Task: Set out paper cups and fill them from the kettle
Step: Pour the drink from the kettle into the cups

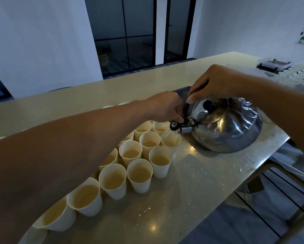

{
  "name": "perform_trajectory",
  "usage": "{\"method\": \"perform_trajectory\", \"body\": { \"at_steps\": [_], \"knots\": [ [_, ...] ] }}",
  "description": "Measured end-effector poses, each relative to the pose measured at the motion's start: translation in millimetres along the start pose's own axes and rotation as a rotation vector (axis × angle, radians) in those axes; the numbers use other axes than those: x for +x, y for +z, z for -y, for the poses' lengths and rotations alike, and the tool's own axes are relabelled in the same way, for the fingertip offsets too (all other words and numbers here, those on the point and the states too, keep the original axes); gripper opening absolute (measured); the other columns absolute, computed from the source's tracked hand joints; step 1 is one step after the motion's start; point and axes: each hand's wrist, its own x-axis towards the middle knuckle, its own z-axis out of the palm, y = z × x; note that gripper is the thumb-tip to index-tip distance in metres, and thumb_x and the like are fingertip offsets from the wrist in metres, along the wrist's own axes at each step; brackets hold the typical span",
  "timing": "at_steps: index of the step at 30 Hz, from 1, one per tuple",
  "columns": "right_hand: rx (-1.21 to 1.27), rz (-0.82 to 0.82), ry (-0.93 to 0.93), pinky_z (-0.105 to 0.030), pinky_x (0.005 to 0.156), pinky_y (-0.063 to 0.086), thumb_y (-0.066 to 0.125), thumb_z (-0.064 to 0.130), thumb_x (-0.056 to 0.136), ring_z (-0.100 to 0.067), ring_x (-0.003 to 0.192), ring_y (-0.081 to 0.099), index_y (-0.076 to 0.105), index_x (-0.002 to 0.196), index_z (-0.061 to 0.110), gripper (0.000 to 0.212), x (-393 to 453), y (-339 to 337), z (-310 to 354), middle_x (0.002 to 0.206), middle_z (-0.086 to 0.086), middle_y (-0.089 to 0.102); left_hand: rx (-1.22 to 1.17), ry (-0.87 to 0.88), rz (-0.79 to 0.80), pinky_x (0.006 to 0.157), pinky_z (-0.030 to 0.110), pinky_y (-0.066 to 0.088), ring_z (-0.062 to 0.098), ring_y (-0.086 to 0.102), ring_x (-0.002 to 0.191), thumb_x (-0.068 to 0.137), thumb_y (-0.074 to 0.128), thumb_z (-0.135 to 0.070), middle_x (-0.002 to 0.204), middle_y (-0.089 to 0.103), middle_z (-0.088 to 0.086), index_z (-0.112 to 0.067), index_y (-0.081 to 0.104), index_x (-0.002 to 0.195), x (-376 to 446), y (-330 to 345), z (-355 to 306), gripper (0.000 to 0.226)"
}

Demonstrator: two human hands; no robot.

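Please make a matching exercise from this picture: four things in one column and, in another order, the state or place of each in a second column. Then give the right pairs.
Things:
1. kettle
2. right hand
3. left hand
4. paper cups

States or places:
A. grips the black handle from above
B. stand in rows on the counter, holding pale liquid
C. tilted, spout toward the cups
D. fingers at the spout cap lever

Pairs: 1-C, 2-A, 3-D, 4-B
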Motion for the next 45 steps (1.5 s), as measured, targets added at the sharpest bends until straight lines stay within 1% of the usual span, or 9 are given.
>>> {"method": "perform_trajectory", "body": {
  "at_steps": [17,21,23,25,28,34,38,42,45],
  "knots": [
    [0.080,-0.002,0.027,-0.021,0.068,0.045,0.085,0.041,0.070,0.005,0.069,0.064,0.080,0.083,0.035,0.015,-3.2,4.6,-11.6,0.078,0.018,0.074,0.060,0.003,0.010,0.081,0.037,0.055,0.013,0.064,0.089,0.090,0.070,-0.037,0.095,0.069,-0.011,-0.022,0.071,0.102,-3.9,0.7,-3.9,0.019],
    [0.180,-0.097,0.050,-0.025,0.071,0.047,0.084,0.046,0.064,-0.003,0.069,0.065,0.081,0.080,0.034,0.020,-9.5,6.4,-28.7,0.079,0.013,0.075,0.074,-0.010,-0.018,0.084,0.040,0.054,0.013,0.062,0.093,0.091,0.068,-0.039,0.100,0.068,-0.009,-0.024,0.067,0.109,1.2,0.4,-5.5,0.024],
    [0.243,-0.176,0.081,-0.028,0.061,0.043,0.083,0.054,0.058,-0.017,0.057,0.056,0.080,0.078,0.029,0.032,-10.8,6.2,-40.1,0.068,0.001,0.071,0.057,-0.027,-0.060,0.084,0.041,0.054,0.012,0.060,0.093,0.092,0.066,-0.038,0.101,0.066,-0.011,-0.027,0.065,0.110,5.9,0.4,-7.3,0.021],
    [0.292,-0.248,0.149,-0.026,0.052,0.035,0.083,0.059,0.058,-0.019,0.045,0.040,0.077,0.077,0.016,0.047,-12.3,4.8,-52.1,0.052,-0.009,0.052,0.043,-0.026,-0.121,0.085,0.041,0.053,0.012,0.060,0.095,0.094,0.063,-0.035,0.103,0.066,-0.010,-0.028,0.064,0.111,11.8,0.2,-11.5,0.018],
    [0.320,-0.325,0.243,-0.018,0.042,0.030,0.081,0.051,0.071,-0.014,0.034,0.031,0.063,0.072,-0.004,0.057,-14.4,5.2,-67.3,0.040,0.001,0.040,0.015,-0.027,-0.194,0.087,0.040,0.052,0.016,0.060,0.100,0.097,0.059,-0.029,0.110,0.066,-0.005,-0.025,0.064,0.117,21.4,2.1,-16.8,0.021],
    [0.381,-0.471,0.350,-0.019,0.040,0.034,0.080,0.052,0.072,-0.013,0.037,0.033,0.058,0.069,0.001,0.056,-22.5,27.3,-103.1,0.046,-0.001,0.037,0.067,-0.063,-0.104,0.095,0.036,0.047,0.023,0.053,0.117,0.095,0.060,-0.027,0.131,0.052,0.005,-0.016,0.051,0.139,41.9,26.3,-30.3,0.046],
    [0.403,-0.570,0.357,-0.024,0.046,0.036,0.077,0.054,0.076,-0.020,0.048,0.034,0.052,0.070,-0.009,0.069,-24.4,40.9,-122.2,0.057,-0.010,0.035,0.000,-0.126,-0.027,0.096,0.038,0.046,0.027,0.051,0.121,0.093,0.058,-0.020,0.131,0.049,0.007,-0.010,0.055,0.126,56.4,47.4,-35.6,0.035],
    [0.407,-0.571,0.375,-0.024,0.050,0.036,0.073,0.050,0.082,-0.014,0.044,0.034,0.058,0.072,0.001,0.053,-27.3,50.8,-130.3,0.052,-0.005,0.035,-0.037,-0.160,0.035,0.117,0.042,0.029,0.025,0.024,0.148,0.094,0.056,-0.014,0.162,0.020,0.006,-0.010,0.024,0.154,66.4,58.0,-36.9,0.068],
    [0.433,-0.610,0.383,-0.017,0.047,0.037,0.073,0.048,0.083,-0.015,0.047,0.037,0.057,0.070,0.000,0.053,-28.1,61.4,-136.0,0.055,-0.006,0.041,-0.081,-0.182,0.073,0.120,0.036,0.021,0.022,0.012,0.152,0.095,0.055,-0.012,0.166,0.006,0.002,-0.013,0.009,0.158,75.4,64.2,-33.1,0.079]
  ]
}}
